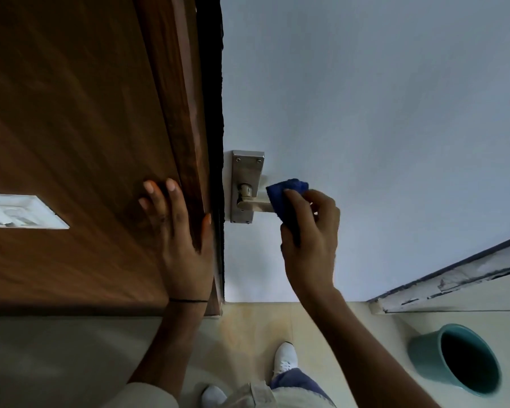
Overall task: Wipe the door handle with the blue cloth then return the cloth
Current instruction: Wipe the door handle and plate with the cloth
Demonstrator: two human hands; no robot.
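the brushed-metal lever door handle (255, 205) sits on a tall rectangular metal backplate (246, 187) screwed to the pale blue-white door (365, 113), close to the door's edge. the right hand (309, 231) reaches up to the outer end of that lever and grasps the folded dark blue cloth (287, 198), thumb on the side facing the camera and the other fingers curled behind, so the cloth is wrapped over the lever's free end and pressed against it. only the stretch of lever nearest the backplate shows bare; the rest is covered by cloth and hand.

to the left of the handle, across a dark gap, stands the brown wood-grain door frame (86, 142). the left hand (178, 231) lies flat and released against this wood, fingers spread and pointing upward, thumb along the frame edge nearest the handle, gripping nothing. a thin black band (188, 300) circles its wrist. further left of the handle, a white rectangular switch plate (21, 212) is set into the wood.

below the handle, the light tiled floor (253, 328) shows the person's white shoes (285, 359) and a blue trouser leg (298, 384). below and to the right of the handle, a teal round plastic bucket (457, 359) stands on the floor near a worn white skirting (454, 284).
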